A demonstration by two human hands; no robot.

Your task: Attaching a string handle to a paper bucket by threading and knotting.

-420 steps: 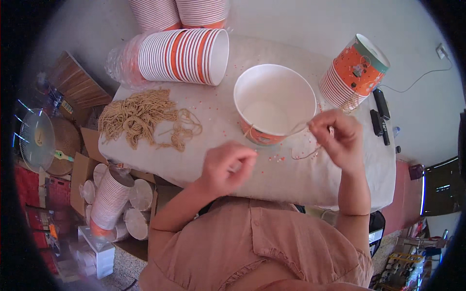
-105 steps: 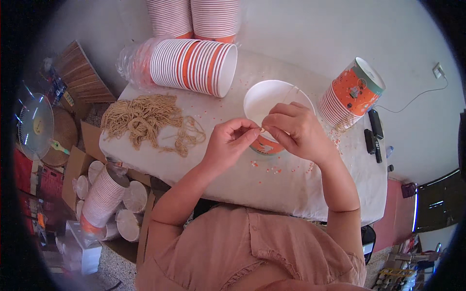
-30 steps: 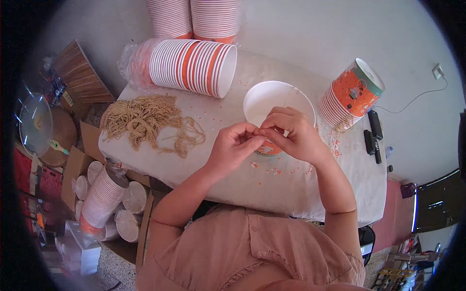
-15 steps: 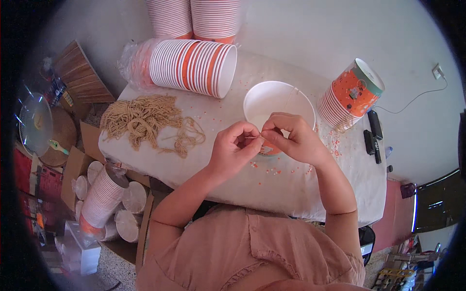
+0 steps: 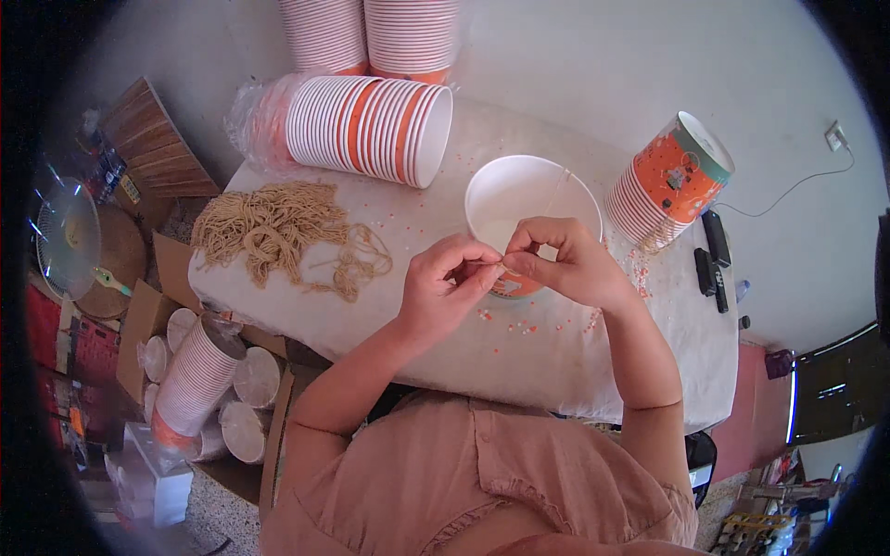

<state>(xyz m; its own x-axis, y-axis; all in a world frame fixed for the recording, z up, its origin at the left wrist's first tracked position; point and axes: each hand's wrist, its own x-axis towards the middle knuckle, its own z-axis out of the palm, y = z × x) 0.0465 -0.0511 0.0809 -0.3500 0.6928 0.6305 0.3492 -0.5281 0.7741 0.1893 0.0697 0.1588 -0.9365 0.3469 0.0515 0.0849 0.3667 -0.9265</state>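
The left hand and right hand meet fingertip to fingertip at the near rim of the cup, both pinching a thin string. The cup stands upright on the table, mouth up, just beyond the hands. The string runs up across the mouth to the far rim.

A white paper cup with an orange base stands on the white tablecloth — strewn with orange flecks. The cord pile is tan; the cup stack is white-and-orange banded — the shirt is salmon pink.
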